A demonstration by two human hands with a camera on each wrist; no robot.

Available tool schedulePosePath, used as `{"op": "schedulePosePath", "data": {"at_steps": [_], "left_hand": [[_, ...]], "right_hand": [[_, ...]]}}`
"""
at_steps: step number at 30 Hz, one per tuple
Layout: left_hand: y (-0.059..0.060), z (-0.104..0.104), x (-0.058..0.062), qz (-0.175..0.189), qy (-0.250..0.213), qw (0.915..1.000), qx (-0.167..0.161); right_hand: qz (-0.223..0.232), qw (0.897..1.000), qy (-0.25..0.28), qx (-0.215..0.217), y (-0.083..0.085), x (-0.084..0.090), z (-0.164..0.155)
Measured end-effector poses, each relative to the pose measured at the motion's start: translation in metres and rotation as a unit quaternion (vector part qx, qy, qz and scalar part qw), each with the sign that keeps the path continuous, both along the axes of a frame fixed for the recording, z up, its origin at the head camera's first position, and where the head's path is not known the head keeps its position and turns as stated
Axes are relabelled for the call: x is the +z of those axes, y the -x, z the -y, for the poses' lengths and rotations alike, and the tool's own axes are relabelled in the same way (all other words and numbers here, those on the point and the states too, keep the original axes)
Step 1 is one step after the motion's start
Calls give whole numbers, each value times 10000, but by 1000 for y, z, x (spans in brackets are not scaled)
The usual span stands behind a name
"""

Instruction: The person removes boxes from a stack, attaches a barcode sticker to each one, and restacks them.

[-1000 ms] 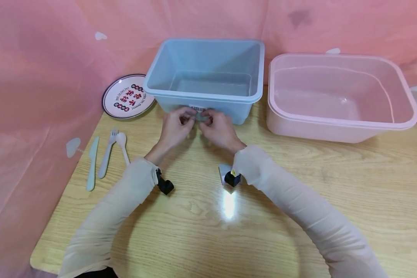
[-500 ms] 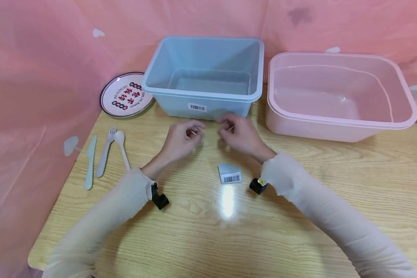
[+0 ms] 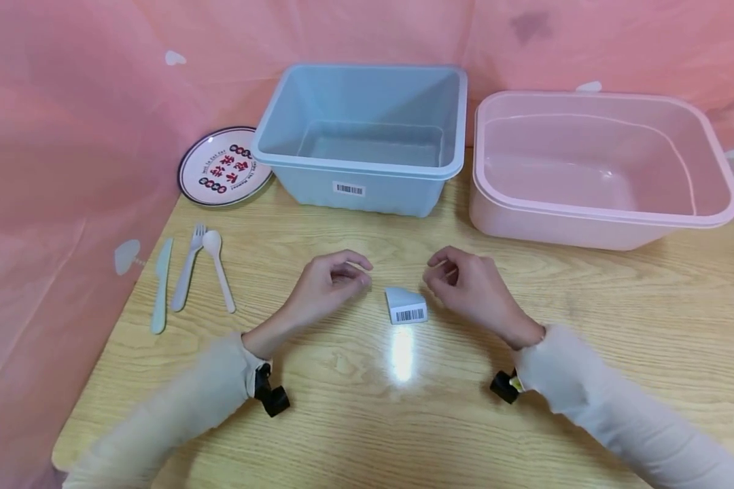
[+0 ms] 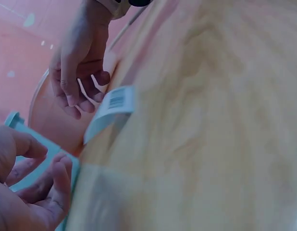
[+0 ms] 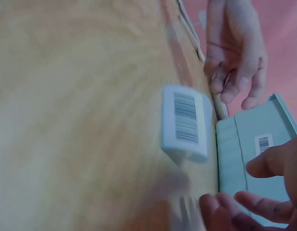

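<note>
Both hands are now lying back from the blue bin (image 3: 367, 136), flanking the barcode label (image 3: 406, 306) resting on the counter (image 3: 587, 326). Left hand (image 3: 330, 285) and right hand (image 3: 471, 288) are hanging loosely curled beside the label, gripping nothing.

A small white label (image 3: 406, 305) with a black barcode lies on the desk (image 3: 526, 285), one end curled up, in front of the blue bin (image 3: 367, 183), well apart.

Wooden bench (image 3: 526, 380) carries a blue tub (image 3: 367, 183) at rear centre, barcode sticker on its near wall, with a pink tub (image 3: 593, 224) just beside it on the right. Printed round plate (image 3: 202, 183) at rear left, touching the blue tub's corner. Pale knife (image 3: 161, 285), fork (image 3: 187, 268) and spoon (image 3: 217, 261) lie side by side near the left edge; pink sheeting (image 3: 55, 136) behind.
</note>
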State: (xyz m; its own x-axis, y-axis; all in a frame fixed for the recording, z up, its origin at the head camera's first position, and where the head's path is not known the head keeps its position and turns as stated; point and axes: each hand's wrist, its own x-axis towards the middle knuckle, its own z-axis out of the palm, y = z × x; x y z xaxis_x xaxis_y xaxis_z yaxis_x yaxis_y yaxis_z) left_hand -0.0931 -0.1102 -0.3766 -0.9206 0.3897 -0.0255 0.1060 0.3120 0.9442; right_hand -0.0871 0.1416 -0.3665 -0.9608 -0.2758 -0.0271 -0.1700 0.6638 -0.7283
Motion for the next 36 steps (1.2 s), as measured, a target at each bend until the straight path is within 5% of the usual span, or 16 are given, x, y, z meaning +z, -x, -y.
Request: {"op": "schedulePosePath", "data": {"at_steps": [4, 12, 29, 36], "left_hand": [[-12, -6, -7, 347, -340, 9988, -30], [-25, -17, -13, 746, -288, 9965, -232], [-26, -28, -18, 959, -167, 9951, -182], [-27, -31, -16, 753, -644, 9950, -145]], "right_hand": [[22, 9998, -121, 170, -15, -4, -2], [52, 9997, 203, 106, -33, -14, 3], [107, 9965, 808, -158, -41, -24, 7], [406, 9872, 1484, -428, -41, -17, 4]]}}
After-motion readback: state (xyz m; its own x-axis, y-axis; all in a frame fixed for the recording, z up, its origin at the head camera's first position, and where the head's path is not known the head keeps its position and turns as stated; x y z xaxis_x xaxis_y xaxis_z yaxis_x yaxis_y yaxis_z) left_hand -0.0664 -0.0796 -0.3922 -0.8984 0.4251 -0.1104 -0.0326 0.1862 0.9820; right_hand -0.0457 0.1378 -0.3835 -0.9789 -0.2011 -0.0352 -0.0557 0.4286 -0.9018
